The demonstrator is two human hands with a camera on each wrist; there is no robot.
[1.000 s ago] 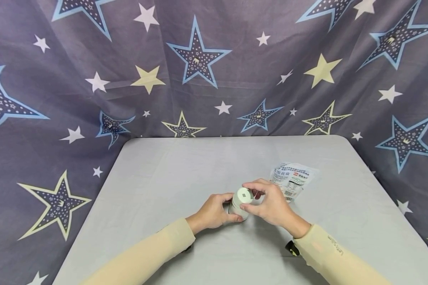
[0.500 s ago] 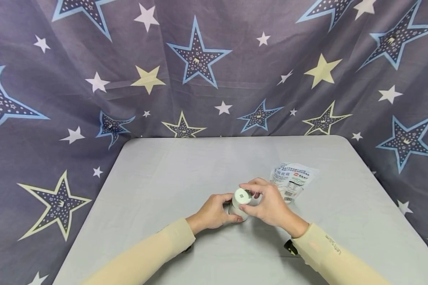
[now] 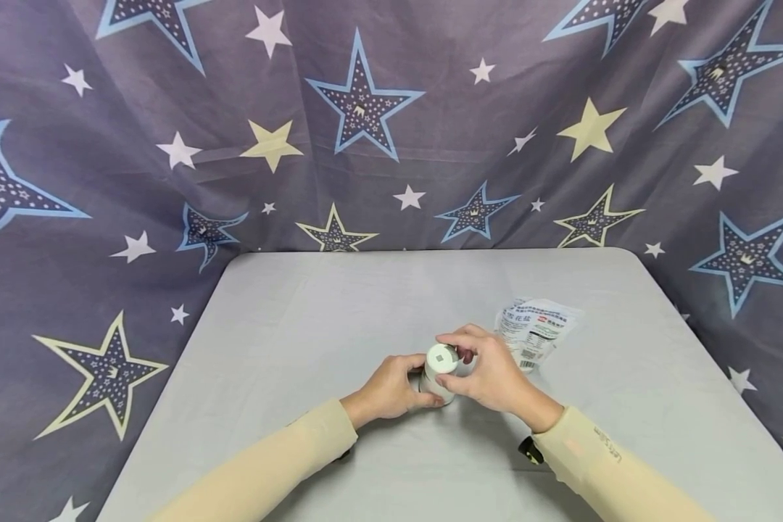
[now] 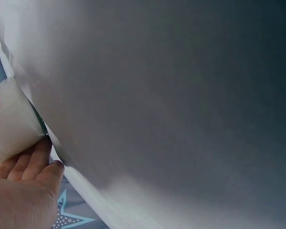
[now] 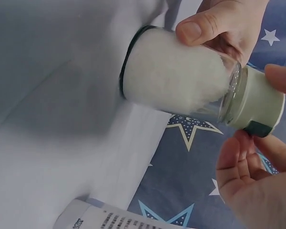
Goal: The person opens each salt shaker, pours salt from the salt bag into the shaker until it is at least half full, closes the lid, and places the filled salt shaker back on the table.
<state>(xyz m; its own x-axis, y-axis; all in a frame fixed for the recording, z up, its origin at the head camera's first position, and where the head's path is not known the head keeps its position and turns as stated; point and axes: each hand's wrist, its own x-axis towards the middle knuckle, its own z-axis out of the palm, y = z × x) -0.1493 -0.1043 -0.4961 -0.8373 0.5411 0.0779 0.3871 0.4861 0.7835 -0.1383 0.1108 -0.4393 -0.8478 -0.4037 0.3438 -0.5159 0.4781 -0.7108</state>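
Observation:
A clear glass salt jar (image 5: 176,71) packed with white salt stands upright on the table, topped by a pale green lid (image 5: 257,98) with a dark green patch on its side. Around the jar's body, my left hand (image 3: 394,388) grips it low down, thumb at the near side. My right hand (image 3: 492,370) pinches the lid between thumb and fingers from the right. On the lid's top is a small grey square. In the left wrist view only part of the salt-filled jar (image 4: 14,119) shows, at the left edge above the fingers.
A printed salt pouch (image 3: 538,330) with blue and red lettering lies on the grey table (image 3: 313,312), just behind and right of my right hand. Dark cloth with stars (image 3: 365,181) hangs behind the table and along its sides.
My right hand has shifted slightly left with the lid, and the small square on the lid's top has turned. My left hand keeps its grip in the same place.

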